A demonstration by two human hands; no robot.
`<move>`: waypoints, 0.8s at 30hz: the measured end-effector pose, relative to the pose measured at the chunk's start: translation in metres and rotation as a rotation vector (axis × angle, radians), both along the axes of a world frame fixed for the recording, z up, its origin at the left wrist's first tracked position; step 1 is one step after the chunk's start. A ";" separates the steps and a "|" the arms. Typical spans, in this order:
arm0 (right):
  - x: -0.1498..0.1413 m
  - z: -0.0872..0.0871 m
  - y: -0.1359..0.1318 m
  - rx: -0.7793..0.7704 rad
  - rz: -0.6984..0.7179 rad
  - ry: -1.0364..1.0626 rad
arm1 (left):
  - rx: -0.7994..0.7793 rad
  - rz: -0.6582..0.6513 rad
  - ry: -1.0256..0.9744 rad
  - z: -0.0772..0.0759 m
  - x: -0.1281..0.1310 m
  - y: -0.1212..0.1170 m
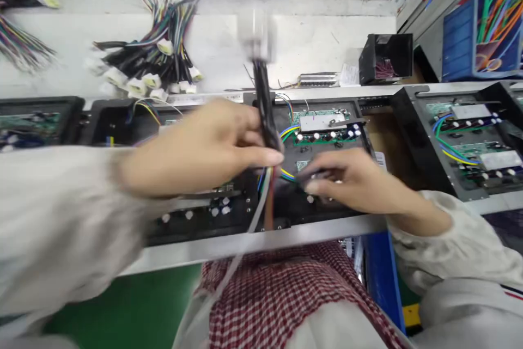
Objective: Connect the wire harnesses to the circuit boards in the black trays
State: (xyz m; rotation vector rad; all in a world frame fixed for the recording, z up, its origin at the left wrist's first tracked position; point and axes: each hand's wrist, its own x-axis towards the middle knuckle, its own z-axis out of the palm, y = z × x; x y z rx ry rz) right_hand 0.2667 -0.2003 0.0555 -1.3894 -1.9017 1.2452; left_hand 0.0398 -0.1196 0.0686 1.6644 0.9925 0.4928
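My left hand [200, 147] is closed around a black-sheathed wire harness [263, 104], whose blurred white connector [255, 33] swings up above it. Loose coloured wires fan out below my grip, over an open black controller case [322, 161] holding green circuit boards with white-topped capacitors. My right hand [347, 177] reaches in from the right, its fingertips low over the case beside yellow and blue wires [288, 175]. Those fingertips partly hide whatever lies beneath them, so I cannot tell if they hold anything.
Bundled harnesses with white connectors [151, 60] lie on a white shelf behind the case. Similar open units stand to the right [461, 142] and left [36, 120]. A black holder [386, 57] and a blue bin of coloured wires [482, 33] sit far right. A metal bench edge [253, 245] runs in front.
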 end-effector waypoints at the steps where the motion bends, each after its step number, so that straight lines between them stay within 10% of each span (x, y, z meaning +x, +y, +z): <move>1: -0.011 -0.007 0.002 -0.103 0.060 0.059 | -0.065 -0.043 -0.022 -0.002 0.007 -0.008; 8: -0.022 -0.036 0.005 -0.348 -0.003 0.153 | -0.358 0.141 -0.224 -0.041 0.028 -0.024; 15: -0.006 -0.029 -0.007 -0.030 0.122 -0.127 | -0.284 0.164 -0.226 -0.046 0.018 -0.020; 20: -0.003 -0.043 -0.008 0.315 -0.253 -0.309 | -0.280 0.241 -0.313 -0.054 0.020 -0.017; 24: -0.006 -0.065 -0.002 0.353 -0.291 -0.410 | -0.263 0.265 -0.300 -0.061 0.023 -0.015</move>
